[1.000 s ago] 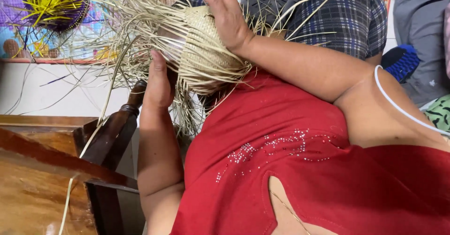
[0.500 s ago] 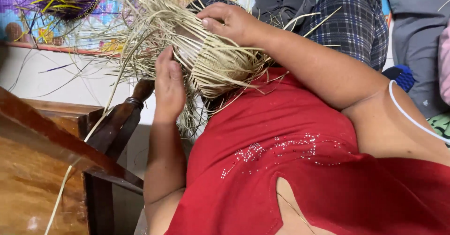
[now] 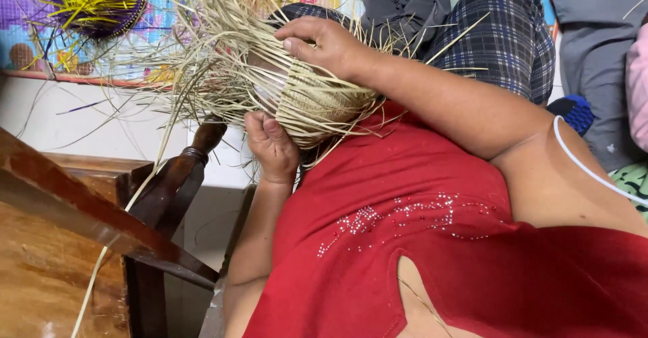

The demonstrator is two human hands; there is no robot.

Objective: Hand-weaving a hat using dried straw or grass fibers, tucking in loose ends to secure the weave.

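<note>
A half-woven straw piece (image 3: 317, 102), pale tan with many loose strands (image 3: 202, 61) fanning out to the left, is held in front of my red top (image 3: 432, 243). My right hand (image 3: 324, 44) lies over its top with fingers curled around the woven part. My left hand (image 3: 270, 146) comes up from below and grips the lower edge and some strands between thumb and fingers. The underside of the piece is hidden by my hands.
Dark wooden furniture (image 3: 74, 203) with a turned post (image 3: 182, 169) stands at the left. A dark round basket with yellow strands (image 3: 94, 1) lies on a colourful mat at top left. Plaid cloth (image 3: 499, 34) and grey cloth (image 3: 405, 1) lie beyond; a white cable (image 3: 580, 162) crosses my arm.
My left hand went from lying flat against the piece to curling closed on its lower edge. My right hand slid a little down over the top. The view shifted slightly.
</note>
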